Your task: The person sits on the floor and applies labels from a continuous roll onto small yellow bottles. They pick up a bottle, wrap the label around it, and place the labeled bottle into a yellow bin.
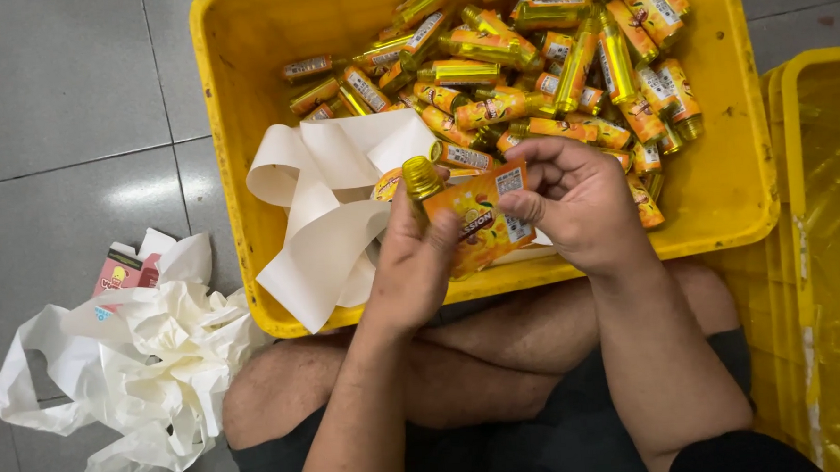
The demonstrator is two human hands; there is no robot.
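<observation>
Left hand (411, 255) grips a bottle (424, 181); right hand (570, 201) pinches its orange label (481, 219). Yellow crate (720, 185) of bottles at 12 o'clock.

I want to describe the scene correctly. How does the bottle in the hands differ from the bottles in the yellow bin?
The held bottle stands upright in the left hand, while the binned bottles lie on their sides in a heap. Its orange label is partly loose, pinched by the right hand; the labels on the binned bottles are wrapped on. All are small and yellow with orange labels.
</observation>
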